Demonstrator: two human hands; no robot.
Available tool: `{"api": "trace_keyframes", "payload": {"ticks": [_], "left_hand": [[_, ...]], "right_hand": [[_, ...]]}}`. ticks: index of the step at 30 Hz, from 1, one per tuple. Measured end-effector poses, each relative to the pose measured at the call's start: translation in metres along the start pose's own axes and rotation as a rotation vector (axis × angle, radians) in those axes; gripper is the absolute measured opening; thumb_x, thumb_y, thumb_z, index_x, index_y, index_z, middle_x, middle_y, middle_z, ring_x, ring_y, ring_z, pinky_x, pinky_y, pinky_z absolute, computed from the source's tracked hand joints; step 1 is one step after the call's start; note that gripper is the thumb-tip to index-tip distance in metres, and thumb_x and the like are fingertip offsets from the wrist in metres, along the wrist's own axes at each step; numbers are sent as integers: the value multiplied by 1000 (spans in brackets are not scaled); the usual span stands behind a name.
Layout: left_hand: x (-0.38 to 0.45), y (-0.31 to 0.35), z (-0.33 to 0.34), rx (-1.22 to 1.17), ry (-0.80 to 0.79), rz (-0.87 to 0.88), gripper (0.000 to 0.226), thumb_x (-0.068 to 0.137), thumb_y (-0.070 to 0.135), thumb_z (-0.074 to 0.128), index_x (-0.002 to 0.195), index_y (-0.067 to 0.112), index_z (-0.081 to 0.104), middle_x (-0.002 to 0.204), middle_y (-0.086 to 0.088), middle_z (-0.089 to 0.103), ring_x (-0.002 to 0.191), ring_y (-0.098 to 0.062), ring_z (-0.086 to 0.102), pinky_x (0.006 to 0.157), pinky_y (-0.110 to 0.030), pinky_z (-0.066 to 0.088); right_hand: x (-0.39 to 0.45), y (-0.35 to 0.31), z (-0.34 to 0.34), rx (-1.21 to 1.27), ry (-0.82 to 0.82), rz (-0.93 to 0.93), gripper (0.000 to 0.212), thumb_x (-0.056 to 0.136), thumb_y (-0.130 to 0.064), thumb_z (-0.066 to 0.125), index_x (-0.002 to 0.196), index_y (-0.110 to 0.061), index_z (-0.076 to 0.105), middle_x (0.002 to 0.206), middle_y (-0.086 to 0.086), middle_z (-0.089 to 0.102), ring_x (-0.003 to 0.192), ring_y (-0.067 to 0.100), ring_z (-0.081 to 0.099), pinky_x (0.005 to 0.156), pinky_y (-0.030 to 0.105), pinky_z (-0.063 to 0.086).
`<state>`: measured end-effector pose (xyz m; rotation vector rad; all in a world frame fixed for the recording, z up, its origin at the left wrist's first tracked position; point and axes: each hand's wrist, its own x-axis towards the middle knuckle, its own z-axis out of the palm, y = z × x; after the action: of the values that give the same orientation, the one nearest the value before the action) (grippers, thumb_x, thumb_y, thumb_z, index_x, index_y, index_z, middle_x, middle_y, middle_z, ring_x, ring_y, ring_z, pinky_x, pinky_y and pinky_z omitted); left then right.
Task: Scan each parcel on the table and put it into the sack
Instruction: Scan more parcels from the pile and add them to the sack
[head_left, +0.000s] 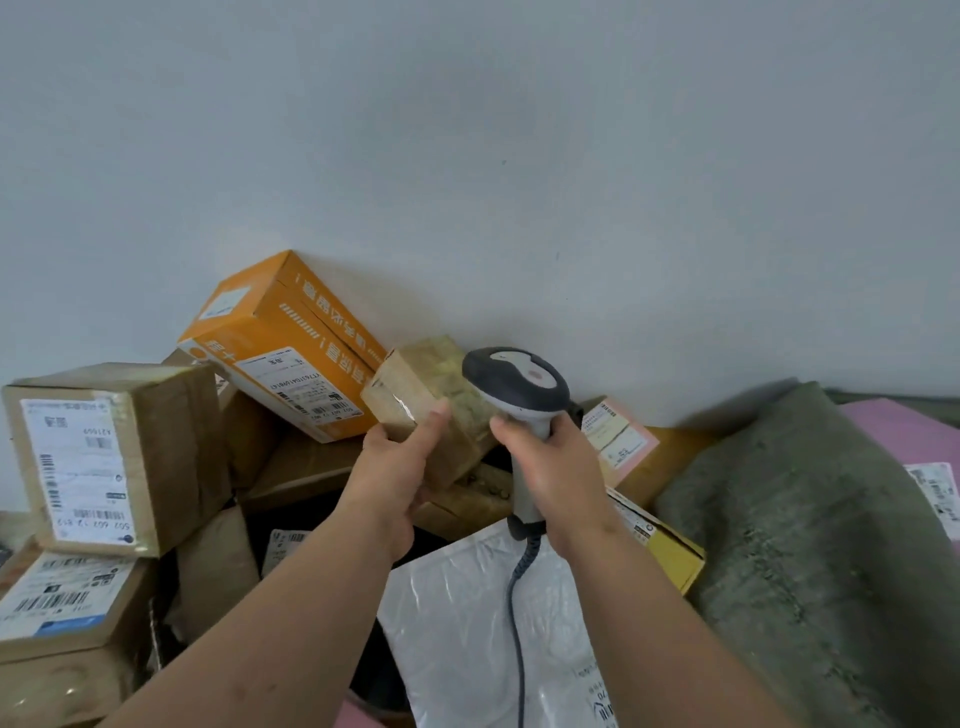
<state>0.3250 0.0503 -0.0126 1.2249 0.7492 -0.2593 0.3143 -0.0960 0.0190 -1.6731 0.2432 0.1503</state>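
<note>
Parcel heap (119, 457) crowding left, sack (795, 545) right, dark gap between perhaps passable

A pale grey-blue wall (467, 156) (bare but for a few small dark specks) fills the upper half behind the heap

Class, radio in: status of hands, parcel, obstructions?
Left hand grips parcel. Right hand grips scanner, close to parcel. Sack at right, path unobstructed.

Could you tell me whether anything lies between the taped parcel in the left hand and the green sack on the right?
Yes. The right hand holding the barcode scanner sits directly beside the taped parcel on that side, and a pink-labelled box lies against the green sack. The left hand would probably lift the parcel over them.
</note>
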Motion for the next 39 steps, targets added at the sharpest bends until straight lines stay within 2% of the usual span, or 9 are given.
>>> {"api": "trace_keyframes", "payload": {"ticks": [7,11,15,20,23,25,29,32,39], "left_hand": [[-46,-19,5,-30,15,243,78,72,23,86,135,30,40,119,5,62,105,-18,64,82,-36,56],[-81,-44,9,69,118,373,97,62,31,91,140,33,35,126,7,57,113,-18,59,96,-45,53],[-123,-67,33,209,221,497,96,66,28,90,141,29,31,119,14,51,115,-12,51,97,-38,49],[-171,-101,73,311,167,568,57,80,33,79,124,35,43,112,13,56,101,-4,55,77,-21,48],[-197,-115,79,140,128,500,18,101,28,53,114,39,60,108,17,63,100,-2,57,77,-23,45],[-208,-122,78,38,96,455,28,101,17,51,108,37,69,108,13,69,106,-9,60,85,-29,46],[-230,-136,80,-74,-41,329,34,92,19,66,123,29,57,118,3,62,97,-11,64,68,-25,53],[-243,-148,80,-35,-269,146,61,76,38,71,132,23,52,115,-6,71,108,-23,66,91,-40,48],[-250,-157,76,-82,-491,-1,50,81,26,73,128,18,60,115,-15,70,107,-33,64,94,-55,51]], "right_hand": [[-38,16,-20,133,3,-12,15,89,-28,71,99,-37,64,87,-20,70,84,-3,64,75,25,48],[-54,21,-51,250,70,2,17,88,-29,72,102,-36,65,104,-12,70,102,9,63,93,36,48],[-77,22,-82,308,50,-32,18,88,-31,73,100,-41,63,106,-16,70,103,6,62,91,33,47],[-113,34,-115,319,-23,-23,22,89,-33,72,106,-42,62,106,-14,70,103,9,64,91,33,52],[-128,40,-143,378,-6,25,31,89,-33,72,118,-39,61,113,-10,70,106,13,64,100,44,51],[-134,46,-159,434,-9,78,31,88,-32,73,117,-36,63,114,-5,70,108,19,65,100,50,51],[-151,56,-182,512,-42,142,23,90,-27,71,112,-31,66,108,1,75,106,25,68,97,53,53],[-166,58,-194,515,-53,138,26,93,-30,66,118,-29,65,111,3,74,109,25,67,98,54,52],[-191,57,-201,389,110,45,31,92,-35,67,122,-28,63,112,0,74,106,22,70,95,52,55]]}}
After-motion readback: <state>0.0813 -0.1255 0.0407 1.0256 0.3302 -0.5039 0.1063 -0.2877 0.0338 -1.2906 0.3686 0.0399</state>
